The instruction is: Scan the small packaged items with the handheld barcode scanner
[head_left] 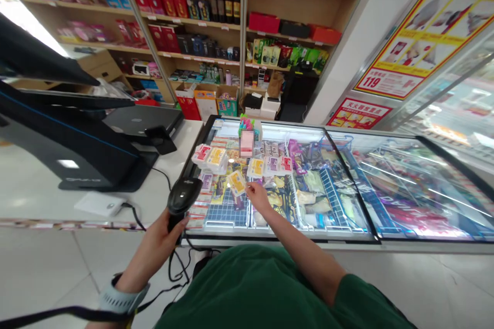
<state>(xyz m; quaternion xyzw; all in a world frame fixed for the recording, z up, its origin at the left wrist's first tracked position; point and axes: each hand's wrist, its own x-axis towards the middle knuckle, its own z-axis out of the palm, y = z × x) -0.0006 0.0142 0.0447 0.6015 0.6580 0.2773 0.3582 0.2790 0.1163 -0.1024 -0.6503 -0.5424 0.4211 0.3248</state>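
Note:
My left hand (164, 234) is wrapped round the handle of a black barcode scanner (184, 195), whose head points up and away over the freezer's left edge. Beside it, my right hand (257, 197) pinches the right edge of a clear plastic box with a yellow label (236, 183), held at a slant over the freezer's glass top. To its left on the glass are stacked clear boxes with red and yellow labels (216, 158). Farther right lies a row of similar boxes with yellow, purple and red labels (271, 166).
A chest freezer (324, 237) with wire baskets and bagged goods stretches to the right. On the left counter stand a black checkout terminal (100, 149) and a white box-shaped device (99, 204) with a cable. Scanner cables hang near my body. Stocked shelves (196, 23) line the back.

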